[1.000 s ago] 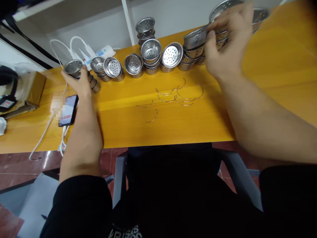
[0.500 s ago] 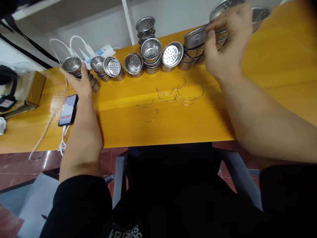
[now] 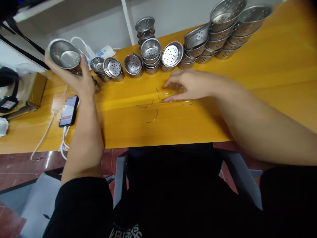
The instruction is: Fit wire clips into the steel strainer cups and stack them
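head view: perforated metal cup [image 3: 64, 56] in the upper left of the frame, up off the table [image 3: 119, 129], mouth tilted toward the camera. left hand [image 3: 84, 81] wrapped round it, thumb at the rim; more cups partly hidden behind the wrist. right hand [image 3: 185, 85] near mid-frame, over thin curved wires [image 3: 163, 95]; fingers bent, thumb spread apart from them. cannot tell if it touches a wire. two wires lie apart, lower and left. outward: stacked cups [image 3: 151, 53] along the table's back edge, taller stacks upper right. phone [image 3: 68, 111] left, near the left forearm, white cable [image 3: 46, 137] beside it.
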Demonstrator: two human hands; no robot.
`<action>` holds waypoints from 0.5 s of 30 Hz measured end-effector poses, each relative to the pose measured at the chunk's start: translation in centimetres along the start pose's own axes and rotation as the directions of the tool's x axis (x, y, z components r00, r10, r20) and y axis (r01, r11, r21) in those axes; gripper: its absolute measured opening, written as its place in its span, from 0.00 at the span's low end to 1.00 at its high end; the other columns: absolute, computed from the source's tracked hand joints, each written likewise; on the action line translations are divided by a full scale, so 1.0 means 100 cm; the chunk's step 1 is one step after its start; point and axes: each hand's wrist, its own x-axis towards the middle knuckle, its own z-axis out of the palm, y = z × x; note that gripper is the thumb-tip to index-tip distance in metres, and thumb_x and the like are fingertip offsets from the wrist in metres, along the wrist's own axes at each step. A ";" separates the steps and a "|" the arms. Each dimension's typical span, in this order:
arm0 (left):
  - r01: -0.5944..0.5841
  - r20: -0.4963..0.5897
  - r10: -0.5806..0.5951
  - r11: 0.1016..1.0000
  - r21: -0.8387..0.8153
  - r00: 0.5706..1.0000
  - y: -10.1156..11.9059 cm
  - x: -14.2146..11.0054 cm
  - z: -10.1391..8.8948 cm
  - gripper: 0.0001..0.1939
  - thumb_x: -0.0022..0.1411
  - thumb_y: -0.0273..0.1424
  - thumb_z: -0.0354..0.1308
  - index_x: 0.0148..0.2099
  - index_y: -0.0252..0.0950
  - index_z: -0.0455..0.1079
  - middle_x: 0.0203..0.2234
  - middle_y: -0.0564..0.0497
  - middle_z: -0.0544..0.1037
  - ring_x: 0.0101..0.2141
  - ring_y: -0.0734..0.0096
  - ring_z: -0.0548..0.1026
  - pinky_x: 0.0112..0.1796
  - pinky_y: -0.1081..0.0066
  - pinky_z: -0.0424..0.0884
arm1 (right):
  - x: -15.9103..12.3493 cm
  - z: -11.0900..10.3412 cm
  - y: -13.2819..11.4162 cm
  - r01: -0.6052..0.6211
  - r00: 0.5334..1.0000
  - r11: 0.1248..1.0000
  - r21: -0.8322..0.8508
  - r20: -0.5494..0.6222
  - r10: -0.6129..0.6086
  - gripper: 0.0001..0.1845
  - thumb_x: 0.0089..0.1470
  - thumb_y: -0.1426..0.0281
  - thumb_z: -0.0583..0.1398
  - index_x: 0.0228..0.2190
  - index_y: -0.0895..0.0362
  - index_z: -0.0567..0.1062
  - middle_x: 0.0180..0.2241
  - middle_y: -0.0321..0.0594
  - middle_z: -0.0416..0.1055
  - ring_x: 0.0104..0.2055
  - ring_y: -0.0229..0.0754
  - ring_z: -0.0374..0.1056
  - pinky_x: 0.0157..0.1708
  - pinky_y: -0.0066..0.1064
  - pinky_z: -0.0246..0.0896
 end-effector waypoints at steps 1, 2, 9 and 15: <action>-0.005 0.001 0.005 1.000 -0.003 1.000 0.031 -0.004 0.015 0.63 0.70 0.91 0.57 0.85 0.52 0.66 0.74 0.49 0.85 0.97 0.49 0.43 0.95 0.33 0.49 | 0.003 0.005 0.000 -0.004 0.999 1.000 -0.023 0.039 0.005 0.22 0.69 0.49 0.80 0.56 0.47 0.89 0.60 0.49 0.88 0.56 0.64 0.82 0.61 0.55 0.78; -0.012 0.021 0.012 1.000 0.001 1.000 0.057 -0.008 0.029 0.63 0.65 0.89 0.68 0.83 0.52 0.69 0.73 0.50 0.86 0.97 0.47 0.46 0.95 0.34 0.51 | 0.006 0.009 0.000 -0.012 0.998 0.999 -0.042 0.065 0.015 0.19 0.70 0.52 0.78 0.55 0.47 0.89 0.60 0.49 0.88 0.56 0.64 0.83 0.60 0.54 0.79; 0.071 -0.229 -0.056 0.996 0.057 0.972 0.042 -0.006 0.061 0.58 0.69 0.85 0.68 0.83 0.56 0.66 0.75 0.45 0.82 0.87 0.40 0.69 0.89 0.32 0.64 | 0.010 0.010 0.000 -0.131 0.976 0.991 -0.038 0.172 0.135 0.05 0.67 0.70 0.73 0.41 0.46 0.87 0.39 0.37 0.88 0.39 0.54 0.82 0.44 0.46 0.69; 0.101 -0.193 -0.099 0.995 0.002 0.976 0.001 -0.005 0.102 0.61 0.58 0.88 0.73 0.77 0.55 0.73 0.72 0.41 0.80 0.77 0.28 0.79 0.82 0.28 0.73 | 0.006 0.007 -0.006 -0.137 0.947 0.984 -0.118 0.275 0.165 0.09 0.61 0.70 0.78 0.35 0.50 0.83 0.33 0.40 0.85 0.32 0.53 0.75 0.37 0.46 0.62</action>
